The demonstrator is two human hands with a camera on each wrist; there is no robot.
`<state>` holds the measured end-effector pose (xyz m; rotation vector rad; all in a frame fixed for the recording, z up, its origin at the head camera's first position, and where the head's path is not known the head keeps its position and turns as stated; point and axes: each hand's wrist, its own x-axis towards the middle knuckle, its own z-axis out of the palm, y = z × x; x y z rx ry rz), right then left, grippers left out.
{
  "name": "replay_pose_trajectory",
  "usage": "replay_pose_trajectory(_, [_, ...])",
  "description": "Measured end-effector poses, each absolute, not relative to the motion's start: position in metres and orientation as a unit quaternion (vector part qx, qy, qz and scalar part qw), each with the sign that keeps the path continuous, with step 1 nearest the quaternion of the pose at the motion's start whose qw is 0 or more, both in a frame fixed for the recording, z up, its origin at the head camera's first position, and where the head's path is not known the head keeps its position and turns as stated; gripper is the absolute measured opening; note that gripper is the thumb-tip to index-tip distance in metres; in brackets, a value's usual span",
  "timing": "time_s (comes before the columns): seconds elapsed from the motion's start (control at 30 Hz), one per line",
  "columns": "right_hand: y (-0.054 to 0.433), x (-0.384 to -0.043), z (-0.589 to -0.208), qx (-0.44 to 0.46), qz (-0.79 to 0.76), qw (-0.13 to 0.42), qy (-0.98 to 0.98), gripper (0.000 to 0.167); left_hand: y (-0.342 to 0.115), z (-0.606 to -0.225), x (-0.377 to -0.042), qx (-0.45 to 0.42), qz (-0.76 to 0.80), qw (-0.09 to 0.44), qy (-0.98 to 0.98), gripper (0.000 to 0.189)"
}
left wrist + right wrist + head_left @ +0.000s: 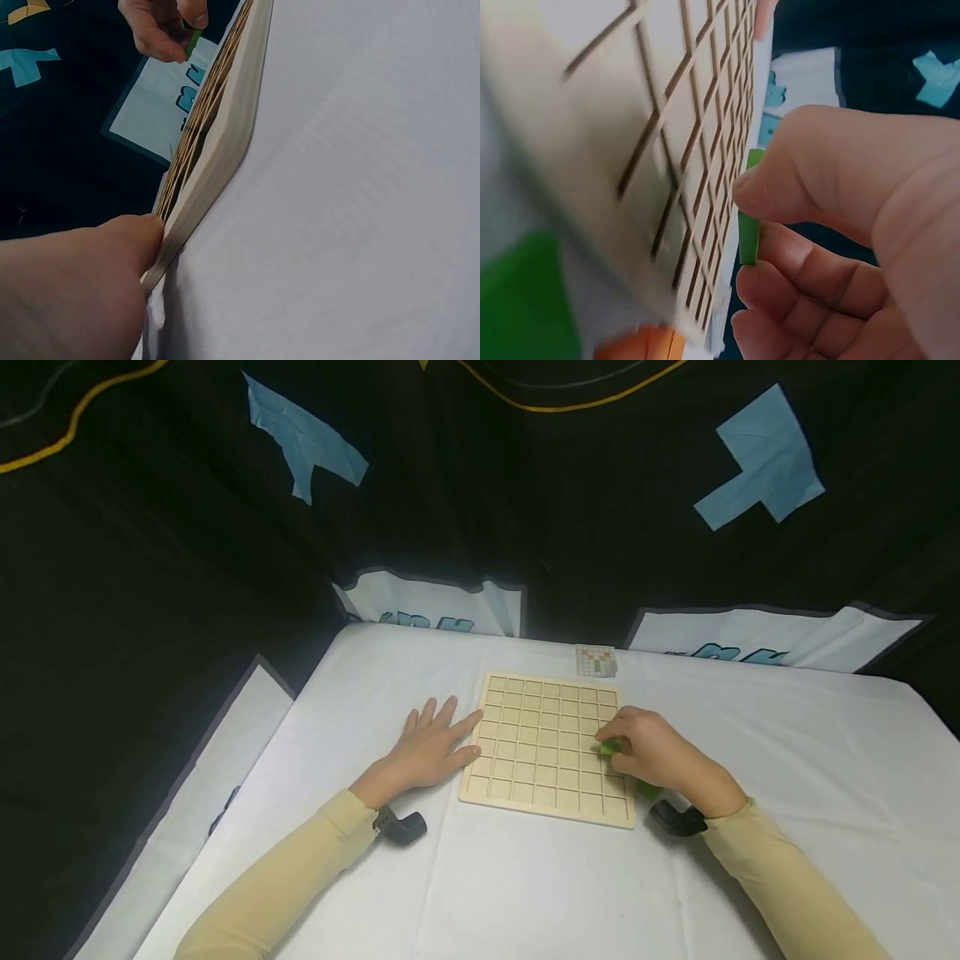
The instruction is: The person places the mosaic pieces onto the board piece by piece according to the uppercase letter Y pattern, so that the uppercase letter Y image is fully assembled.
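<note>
A pale wooden board (pixel 537 743) with a grid of square recesses lies flat on the white cloth. My left hand (pixel 426 753) rests spread at its left side, the thumb and index finger touching the edge. Over the board's right side, my right hand (pixel 654 750) pinches a small green tile (pixel 748 244) between thumb and fingers. In the right wrist view the tile stands on edge close to the grid; whether it touches the board I cannot tell. Another green piece (pixel 647 789) lies beside the board, partly hidden under the right hand.
A small printed card (pixel 596 661) with a coloured grid lies behind the board. An orange piece (pixel 649 343) shows beside the board in the right wrist view. The white-covered table (pixel 540 893) ends at a black curtain (pixel 465 510) bearing blue patches.
</note>
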<state>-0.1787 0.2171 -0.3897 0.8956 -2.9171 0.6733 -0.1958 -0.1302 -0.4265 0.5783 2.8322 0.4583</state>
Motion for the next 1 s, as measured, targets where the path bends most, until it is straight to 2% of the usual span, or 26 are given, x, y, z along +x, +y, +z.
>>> replay_pose_trajectory(0.47, [0.176,-0.183,-0.388,0.341,0.222,-0.003,-0.914,0.032,-0.132,-0.428,-0.196,0.197,0.157,0.105,0.962,0.064])
replay_pose_trajectory(1.0, [0.157,-0.180,-0.391,0.339,0.220,-0.026,-0.914,0.033,-0.131,-0.433,-0.199,0.196,0.156,0.106,0.962,0.065])
